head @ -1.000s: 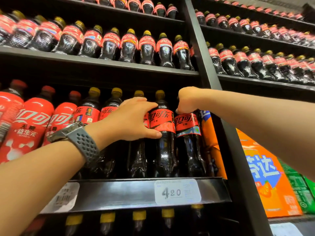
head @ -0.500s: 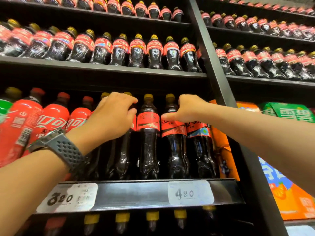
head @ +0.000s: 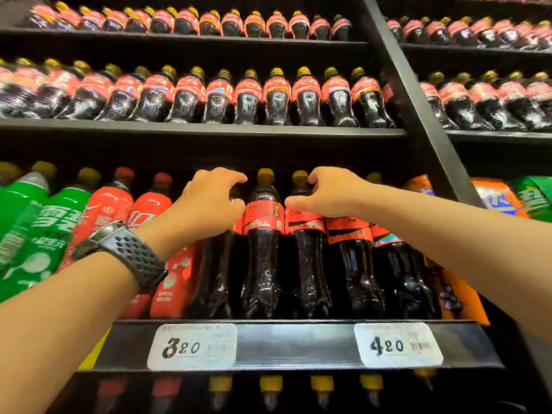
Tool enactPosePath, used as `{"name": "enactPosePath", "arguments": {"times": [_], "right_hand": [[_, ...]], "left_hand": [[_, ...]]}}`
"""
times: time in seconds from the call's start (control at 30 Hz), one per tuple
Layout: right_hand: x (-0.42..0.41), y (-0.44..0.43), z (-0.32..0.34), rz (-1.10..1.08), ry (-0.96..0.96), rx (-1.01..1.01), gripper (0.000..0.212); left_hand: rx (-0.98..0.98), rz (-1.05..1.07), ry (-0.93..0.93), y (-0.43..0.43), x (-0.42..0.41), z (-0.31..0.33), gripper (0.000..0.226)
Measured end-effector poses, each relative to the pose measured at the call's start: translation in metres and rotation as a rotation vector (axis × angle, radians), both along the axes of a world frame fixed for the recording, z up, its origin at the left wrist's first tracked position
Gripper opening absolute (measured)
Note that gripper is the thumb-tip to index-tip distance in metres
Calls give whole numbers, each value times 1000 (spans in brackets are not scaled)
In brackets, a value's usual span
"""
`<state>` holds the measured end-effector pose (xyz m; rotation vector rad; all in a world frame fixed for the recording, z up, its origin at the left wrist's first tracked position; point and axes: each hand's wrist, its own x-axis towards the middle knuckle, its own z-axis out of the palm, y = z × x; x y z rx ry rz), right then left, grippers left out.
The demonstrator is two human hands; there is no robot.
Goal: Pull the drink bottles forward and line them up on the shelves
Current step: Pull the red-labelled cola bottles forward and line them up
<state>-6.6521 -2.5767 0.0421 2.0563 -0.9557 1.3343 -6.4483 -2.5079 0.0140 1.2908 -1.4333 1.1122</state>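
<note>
- Person is reaching both arms up to the middle shelf [head: 286, 345], where dark cola bottles are standing at the front edge.
- Left hand [head: 209, 204], watch [head: 128, 252] on its wrist, is curling its fingers [head: 236, 177] around the neck of a yellow-capped cola bottle [head: 221, 264], mostly hidden behind the hand.
- Right hand [head: 328, 192] is gripping the neck of another cola bottle [head: 307, 264], thumb on its red label.
- One free cola bottle [head: 263, 249] is standing upright between the two hands.
- Red bottles [head: 149, 210] and green bottles [head: 27, 222] are sitting further left.
- Price tags [head: 192, 346] are showing on the shelf lip.
</note>
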Motion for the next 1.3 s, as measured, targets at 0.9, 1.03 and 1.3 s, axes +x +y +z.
{"name": "enactPosePath", "arguments": {"times": [0.9, 1.03, 1.3], "right_hand": [[66, 34, -12, 121, -44, -183, 43], [84, 40, -13, 98, 58, -111, 45], [90, 35, -14, 111, 45, -101, 46]], "left_hand": [[104, -252, 217, 10, 40, 15, 47], [167, -263, 174, 12, 48, 14, 43], [70, -249, 96, 7, 58, 13, 25]]}}
